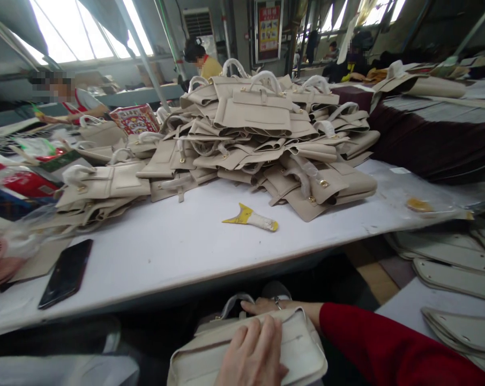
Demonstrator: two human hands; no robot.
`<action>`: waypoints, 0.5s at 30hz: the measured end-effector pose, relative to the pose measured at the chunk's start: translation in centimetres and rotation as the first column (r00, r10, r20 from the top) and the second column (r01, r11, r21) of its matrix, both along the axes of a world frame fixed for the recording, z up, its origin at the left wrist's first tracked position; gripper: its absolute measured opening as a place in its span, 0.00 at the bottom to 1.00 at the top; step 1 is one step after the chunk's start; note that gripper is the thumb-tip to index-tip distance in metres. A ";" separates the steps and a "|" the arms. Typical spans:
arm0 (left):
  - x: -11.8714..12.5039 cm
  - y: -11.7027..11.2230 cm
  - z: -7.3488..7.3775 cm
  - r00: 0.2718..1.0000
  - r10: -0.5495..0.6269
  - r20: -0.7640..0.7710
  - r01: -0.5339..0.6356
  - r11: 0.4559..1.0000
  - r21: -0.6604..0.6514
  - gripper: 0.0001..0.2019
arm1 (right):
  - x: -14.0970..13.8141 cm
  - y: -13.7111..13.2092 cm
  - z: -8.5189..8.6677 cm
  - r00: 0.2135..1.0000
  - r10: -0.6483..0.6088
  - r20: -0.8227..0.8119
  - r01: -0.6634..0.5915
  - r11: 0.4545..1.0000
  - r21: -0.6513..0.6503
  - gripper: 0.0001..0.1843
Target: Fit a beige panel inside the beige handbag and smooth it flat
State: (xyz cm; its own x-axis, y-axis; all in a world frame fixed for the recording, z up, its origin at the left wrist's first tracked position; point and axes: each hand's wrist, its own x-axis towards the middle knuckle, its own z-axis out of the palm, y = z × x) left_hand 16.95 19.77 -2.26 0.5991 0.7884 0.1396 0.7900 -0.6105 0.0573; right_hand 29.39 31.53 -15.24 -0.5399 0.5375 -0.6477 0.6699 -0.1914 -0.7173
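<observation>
A beige handbag (210, 354) lies on its side low in front of me, its pale base panel facing up and toward me. My left hand (252, 351) rests on that panel, fingers laid over it close together. From the right, my right hand (262, 305) reaches around the bag's far edge and holds it there, partly hidden by the bag; a ring shows on one finger. Next to its fingertips is the bag's plastic-wrapped handle (237, 303). On the white table (178, 246) beyond lies a yellow fishtail-shaped scraper (252, 217) with a whitish wrapped grip.
A large heap of beige handbags (258, 112) covers the table's far side, with a smaller stack (105, 185) at left. A black phone (66, 273) lies near the front edge. Stacked beige panels (459, 276) sit at right beside dark cloth (431, 139). Co-workers sit behind.
</observation>
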 end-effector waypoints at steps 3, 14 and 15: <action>0.3 0.1 0.9 0.999 0.026 -0.019 -0.027 0.997 -0.069 0.25 | 0.8 1.5 1.8 0.997 0.066 0.050 -0.066 0.998 -0.001 0.23; 0.1 0.1 5.1 0.967 0.139 0.212 -0.044 0.917 -0.397 0.16 | -1.1 -0.4 12.1 0.993 0.110 -0.050 -0.098 0.975 0.198 0.45; -1.0 0.2 5.5 0.937 0.168 0.308 -0.021 0.903 -0.429 0.13 | -1.3 -0.8 12.3 0.993 0.119 -0.016 -0.112 0.967 0.227 0.44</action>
State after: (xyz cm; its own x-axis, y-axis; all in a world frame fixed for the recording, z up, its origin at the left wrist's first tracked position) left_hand 15.95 19.97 3.22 0.4960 0.8676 -0.0357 0.7325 -0.3960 0.5537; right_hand 28.08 30.72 -2.92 -0.6240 0.6004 -0.5001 0.6561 0.0549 -0.7527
